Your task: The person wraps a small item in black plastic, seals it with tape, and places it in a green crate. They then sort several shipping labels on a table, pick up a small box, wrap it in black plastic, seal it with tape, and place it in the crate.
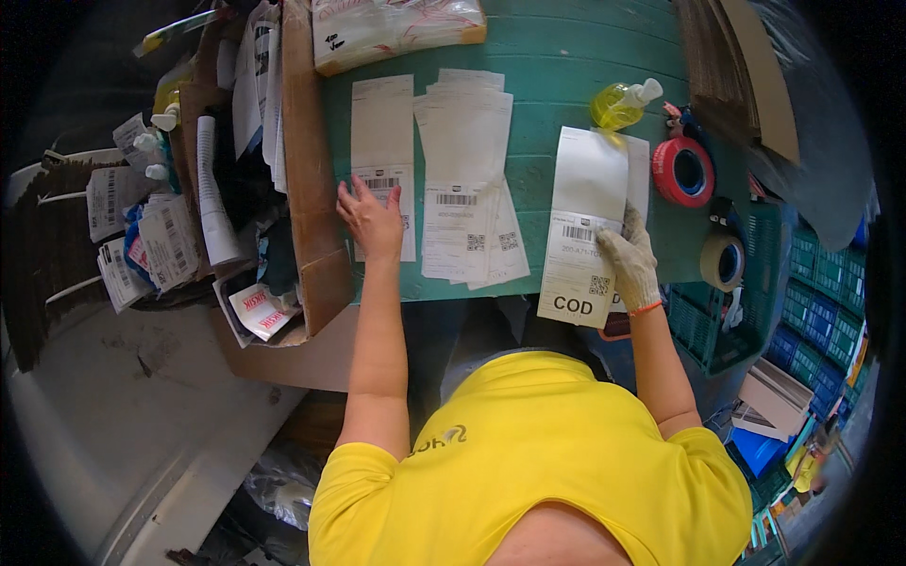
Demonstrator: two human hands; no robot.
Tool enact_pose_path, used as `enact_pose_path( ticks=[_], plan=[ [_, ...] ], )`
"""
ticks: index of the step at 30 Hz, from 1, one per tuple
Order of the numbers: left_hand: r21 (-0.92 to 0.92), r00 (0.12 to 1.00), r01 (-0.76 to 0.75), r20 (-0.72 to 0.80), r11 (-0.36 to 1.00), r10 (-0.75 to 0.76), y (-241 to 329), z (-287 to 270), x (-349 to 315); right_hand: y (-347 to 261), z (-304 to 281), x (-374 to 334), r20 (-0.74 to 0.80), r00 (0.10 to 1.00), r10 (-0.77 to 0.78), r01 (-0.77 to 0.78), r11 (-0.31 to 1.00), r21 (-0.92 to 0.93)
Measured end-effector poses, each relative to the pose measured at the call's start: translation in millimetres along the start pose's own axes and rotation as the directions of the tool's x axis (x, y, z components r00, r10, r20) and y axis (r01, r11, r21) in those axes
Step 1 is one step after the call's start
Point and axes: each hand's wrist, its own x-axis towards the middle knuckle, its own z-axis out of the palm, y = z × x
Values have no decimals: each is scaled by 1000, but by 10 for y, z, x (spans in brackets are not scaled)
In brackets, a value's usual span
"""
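Note:
My bare left hand (371, 219) lies with fingers spread on a long white shipping label (383, 123) at the left of the green table. Beside it, in the middle, is a fanned pile of similar shipping labels (464, 141). My right hand (630, 257), in a pale knitted work glove, is closed on the edge of another shipping label (578, 241) with a barcode and a square code. That label reaches a little past the table's near edge. A further label (638, 168) shows partly behind it; whether the glove grips this one too is hidden.
A cardboard box (316, 160) of papers stands at the left. A plastic-wrapped pack (401, 28) lies at the back. On the right are a yellow pump bottle (618, 108), a red tape roll (681, 172), a beige tape roll (723, 260) and upright cardboard sheets (722, 66).

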Motion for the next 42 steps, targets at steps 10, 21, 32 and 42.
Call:
enact_pose_path(
  ticks=[10,21,32,42],
  plan=[
    [58,994,82,70,995,-86,-25,-25,106,185,98,-79,-53,999,12,-7,996,89],
    [112,968,200,129,973,-214,49,-59,214,224,6,-156,-53,998,32,-28,996,84],
    [117,946,294,108,948,-307,73,-26,305,312,-362,-302,-40,995,95,-92,993,69],
    [-219,978,199,103,955,-180,-58,-144,340,81,-440,-351,62,998,30,-34,997,72]
  ],
)
